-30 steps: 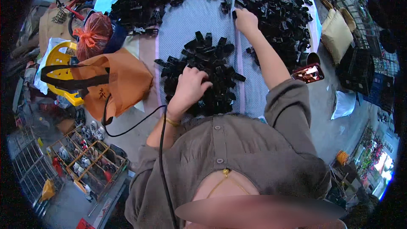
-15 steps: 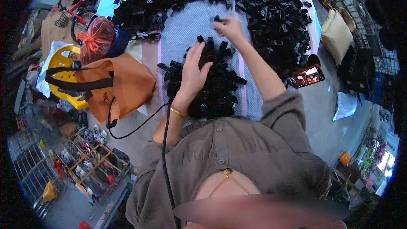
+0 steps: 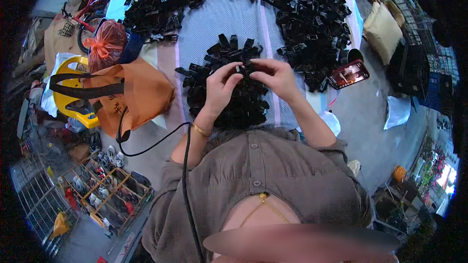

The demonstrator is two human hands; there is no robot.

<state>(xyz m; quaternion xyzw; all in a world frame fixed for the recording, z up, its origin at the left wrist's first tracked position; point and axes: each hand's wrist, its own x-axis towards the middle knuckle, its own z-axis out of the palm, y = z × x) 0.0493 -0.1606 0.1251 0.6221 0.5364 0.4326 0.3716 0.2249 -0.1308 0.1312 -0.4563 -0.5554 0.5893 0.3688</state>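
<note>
Above a near pile of small black plastic pieces (image 3: 229, 104), my two hands meet fingertip to fingertip. My left hand (image 3: 222, 87) pinches a small black piece (image 3: 246, 68) between thumb and fingers; a pale spot shows at its tip. From the other side my right hand (image 3: 277, 79) is closed in a pinch at the same spot. Whether the fingers hold one piece or two joined ones cannot be told, since the fingertips cover much of it. A gold bracelet circles my left wrist.
Larger heaps of black pieces (image 3: 312, 24) cover the far and right parts of the cloth-covered table (image 3: 219, 17). A lit phone (image 3: 349, 74) lies at the right edge. To the left are an orange bag (image 3: 146, 95), a yellow chair (image 3: 66, 100) and a black cord (image 3: 186, 180).
My right hand has come down from the bare cloth beyond the near pile to meet my left. The left fingers, spread over the pile before, are now pinched together.
</note>
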